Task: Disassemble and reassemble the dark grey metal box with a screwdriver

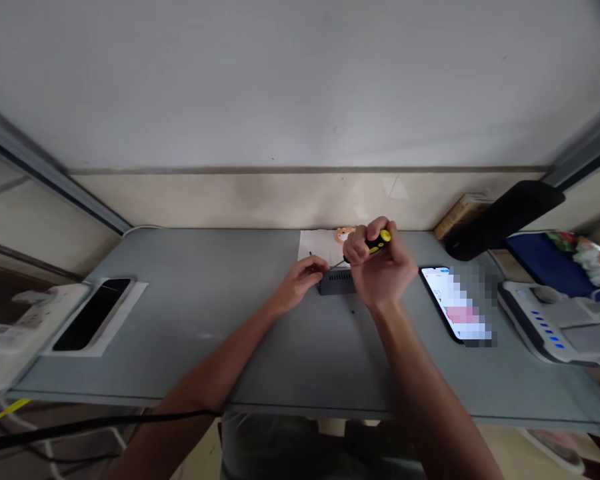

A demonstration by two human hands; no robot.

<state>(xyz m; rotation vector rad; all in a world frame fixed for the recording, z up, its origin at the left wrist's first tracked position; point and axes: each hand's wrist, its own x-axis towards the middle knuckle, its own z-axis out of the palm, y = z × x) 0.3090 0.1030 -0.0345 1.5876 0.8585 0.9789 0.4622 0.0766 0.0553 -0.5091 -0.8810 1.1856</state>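
My right hand (pixel 383 270) is wrapped round the black and yellow handle of a screwdriver (pixel 386 236). Its thin shaft slants down to the left, with the tip near the top left corner of a dark grey box (pixel 334 287) that has a row of slots. At that corner, the fingers of my left hand (pixel 300 280) are pinched together by the screwdriver tip; what they grip is hidden. Part of the box is covered by my right hand. Behind it lies a white sheet of paper (pixel 310 244). A tiny dark piece (pixel 353 312) is on the table in front.
A lit phone (pixel 447 303) lies to the right, beside a white power strip (pixel 540 320). Further back are a black cylinder (pixel 505 220) and a small yellowish box (pixel 463 215). On the left, a dark phone (pixel 95 313) rests on white paper. A black cable (pixel 105 421) crosses the lower left.
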